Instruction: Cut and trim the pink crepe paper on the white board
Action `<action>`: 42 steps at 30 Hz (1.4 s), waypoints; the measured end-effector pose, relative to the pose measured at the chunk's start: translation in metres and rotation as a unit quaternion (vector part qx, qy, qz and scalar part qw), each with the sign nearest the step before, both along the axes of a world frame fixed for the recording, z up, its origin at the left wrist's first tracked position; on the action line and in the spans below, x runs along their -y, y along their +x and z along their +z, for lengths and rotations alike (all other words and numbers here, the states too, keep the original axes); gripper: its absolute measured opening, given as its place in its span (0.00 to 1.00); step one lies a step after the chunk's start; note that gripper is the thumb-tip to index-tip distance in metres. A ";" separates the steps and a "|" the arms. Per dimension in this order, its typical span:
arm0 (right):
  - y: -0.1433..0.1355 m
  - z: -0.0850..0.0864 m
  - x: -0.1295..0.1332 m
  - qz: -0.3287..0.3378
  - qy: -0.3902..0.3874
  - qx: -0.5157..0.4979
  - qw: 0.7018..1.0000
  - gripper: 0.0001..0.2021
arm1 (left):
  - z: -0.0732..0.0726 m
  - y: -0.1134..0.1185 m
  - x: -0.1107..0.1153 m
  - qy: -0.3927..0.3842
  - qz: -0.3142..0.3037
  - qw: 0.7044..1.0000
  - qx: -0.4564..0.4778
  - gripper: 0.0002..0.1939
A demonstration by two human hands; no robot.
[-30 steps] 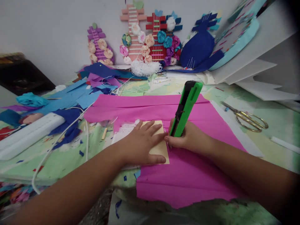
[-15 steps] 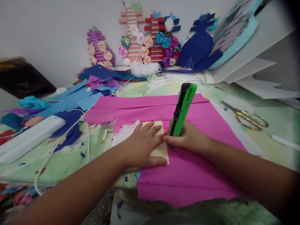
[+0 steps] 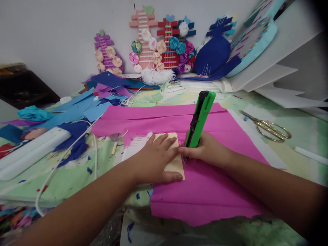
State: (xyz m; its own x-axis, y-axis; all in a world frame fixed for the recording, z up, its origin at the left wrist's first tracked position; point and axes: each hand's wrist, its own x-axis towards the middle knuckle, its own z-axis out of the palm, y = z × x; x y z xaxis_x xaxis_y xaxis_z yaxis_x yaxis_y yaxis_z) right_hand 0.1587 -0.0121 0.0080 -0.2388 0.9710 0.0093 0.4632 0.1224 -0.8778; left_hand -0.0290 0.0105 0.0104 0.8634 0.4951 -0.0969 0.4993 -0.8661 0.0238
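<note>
My left hand [image 3: 156, 159] lies flat with fingers spread on a cream card [image 3: 178, 166], pressing it over a large pink sheet [image 3: 205, 191]. Gripped in my right hand [image 3: 202, 147] is a green and black utility knife [image 3: 201, 118], held upright and leaning slightly right. Its tip meets the pink sheet just beside the card's right edge. My right thumb is close to my left index finger. White paper [image 3: 135, 145] with a torn pink strip shows left of the card.
Gold-handled scissors [image 3: 273, 130] lie to the right. A white power strip [image 3: 33, 153] and its cable are at the left, near blue scraps [image 3: 74, 107]. Decorated paper instruments [image 3: 167, 44] lean on the back wall. White boards [image 3: 279, 65] stand at right.
The camera view has shifted very slightly. Both hands, the knife and the card hold almost the same places.
</note>
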 end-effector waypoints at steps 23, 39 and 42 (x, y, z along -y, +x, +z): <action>0.007 -0.003 -0.006 -0.026 -0.066 -0.157 0.985 0.16 | -0.001 0.001 -0.001 0.008 0.000 1.000 -0.004 0.38; 0.004 0.001 0.000 -0.011 -0.092 -0.071 0.993 0.13 | -0.003 0.001 -0.001 0.004 0.008 1.000 0.007 0.39; 0.009 -0.004 -0.003 -0.010 -0.120 -0.132 0.984 0.14 | -0.004 0.001 -0.001 0.001 0.013 1.000 0.005 0.39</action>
State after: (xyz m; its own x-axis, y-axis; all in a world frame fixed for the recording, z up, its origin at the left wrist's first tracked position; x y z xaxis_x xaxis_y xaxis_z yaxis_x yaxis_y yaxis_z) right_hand 0.1681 -0.0095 0.0044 -0.2402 0.9574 -0.1604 0.2145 -0.1088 -0.9706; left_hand -0.0282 0.0116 0.0066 0.8510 0.5179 -0.0871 0.5217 -0.8527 0.0273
